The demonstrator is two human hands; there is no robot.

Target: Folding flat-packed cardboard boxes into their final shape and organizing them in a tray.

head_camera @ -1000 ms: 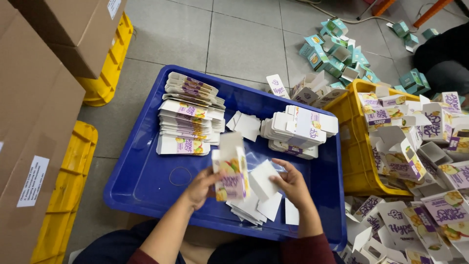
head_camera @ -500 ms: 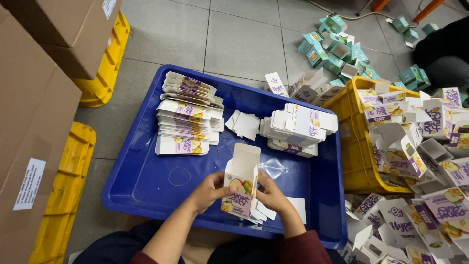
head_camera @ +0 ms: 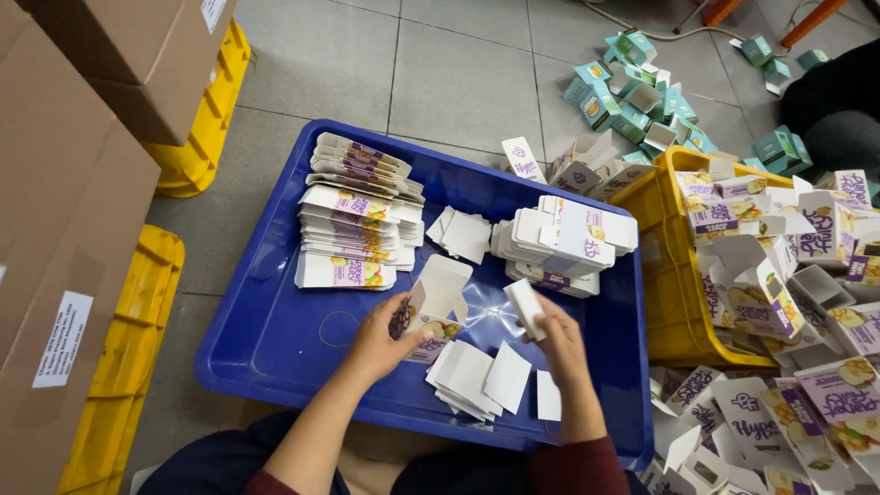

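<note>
Closest to the person, the left hand (head_camera: pixel 380 341) curls around a small opened carton (head_camera: pixel 431 307), thumb and fingers pinching its lower wall, its mouth tipped away toward twelve o'clock and its lid flap standing up. Just at three o'clock of it the right hand (head_camera: pixel 556 341) pinches one folded white insert (head_camera: pixel 526 308) at its fingertips, held clear of the carton and not yet inside it. Both hover low over the blue tray (head_camera: pixel 266 339).

The grip on the carton looks light. I'd judge it could buckle or twist if the insert is pushed in crooked, and the insert could catch on the raised flap. Under the wrists lies a loose fan of white cards (head_camera: pixel 477 380), maybe five or six, overlapped so I can't count them surely. A sleeve dragging over them could scatter them.

Further out, at eleven o'clock, one tall stack of flat printed cartons (head_camera: pixel 353 225) leans a little. At one o'clock sits a second, lower stack (head_camera: pixel 564 240), with a small clutch of white cards (head_camera: pixel 463 234) between the two. At three o'clock one yellow crate (head_camera: pixel 665 302) overflows with assembled cartons, too many to count. Farthest, teal boxes (head_camera: pixel 632 96) lie heaped on the floor.
</note>
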